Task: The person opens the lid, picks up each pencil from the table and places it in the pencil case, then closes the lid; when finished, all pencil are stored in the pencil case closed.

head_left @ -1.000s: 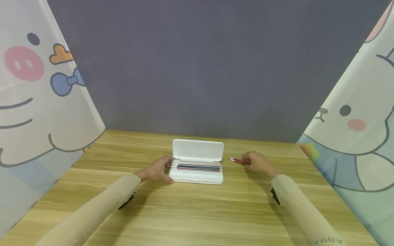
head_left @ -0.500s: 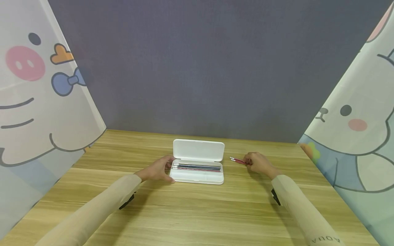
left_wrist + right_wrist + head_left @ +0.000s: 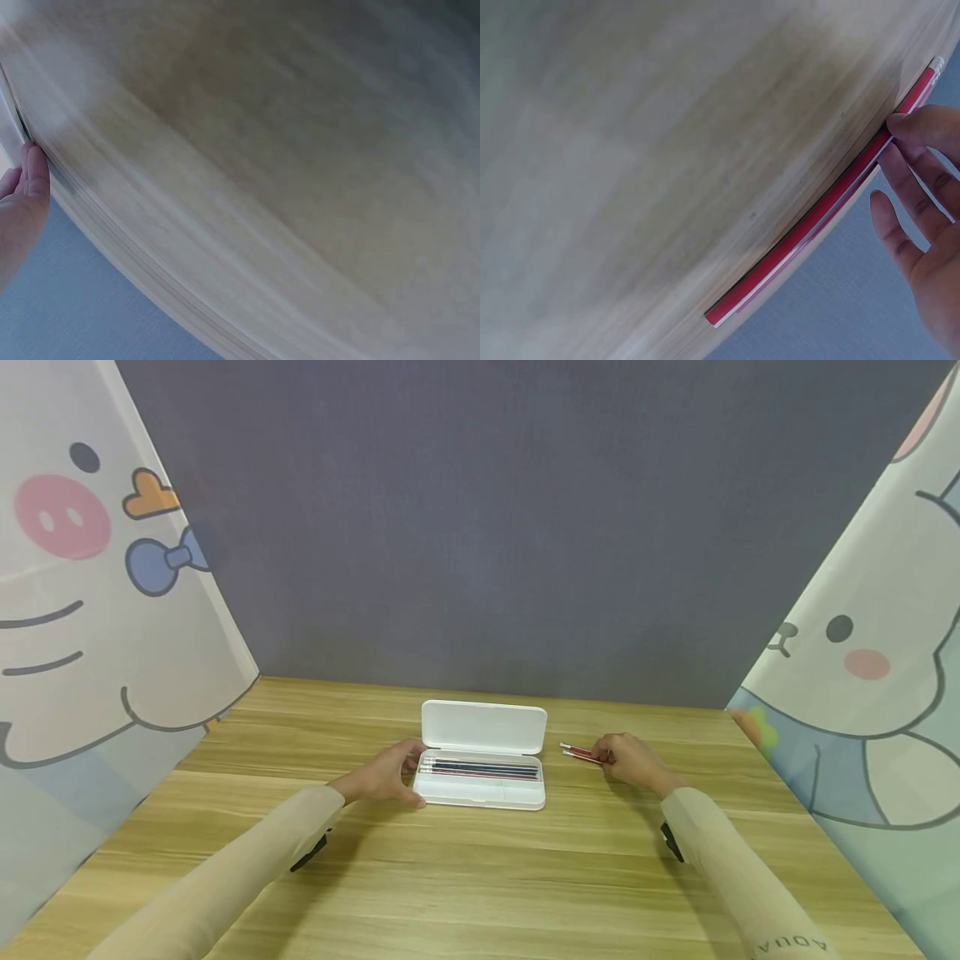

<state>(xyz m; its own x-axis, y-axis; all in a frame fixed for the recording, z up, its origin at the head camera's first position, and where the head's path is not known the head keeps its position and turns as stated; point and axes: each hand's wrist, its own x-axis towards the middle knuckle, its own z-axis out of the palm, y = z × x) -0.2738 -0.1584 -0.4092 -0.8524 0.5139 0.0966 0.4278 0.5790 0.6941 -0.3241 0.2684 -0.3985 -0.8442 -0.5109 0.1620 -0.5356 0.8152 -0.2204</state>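
In the head view a white pencil case (image 3: 480, 802) lies with its lid raised at the table's middle. Several dark and red pencils (image 3: 483, 769) fill its rear compartment, eraser ends to the left. My left hand (image 3: 382, 772) holds the case's left end, thumb at the front corner, fingers toward the back. To the right of the case, my right hand (image 3: 630, 760) pinches a red pencil (image 3: 802, 225) between thumb and fingers. A second pencil lies close beside it, mostly hidden in the right wrist view. Their white eraser ends point toward the case.
The wood-grain table (image 3: 480, 877) runs back to a dark grey panel (image 3: 480, 527). Cartoon-printed cloths (image 3: 75, 652) hang along both sides. The case's raised lid (image 3: 483, 727) stands behind its tray.
My right hand stays nearly in place, and the eraser ends of the two red pencils sit slightly farther apart. My left hand and the pencil case stay put.
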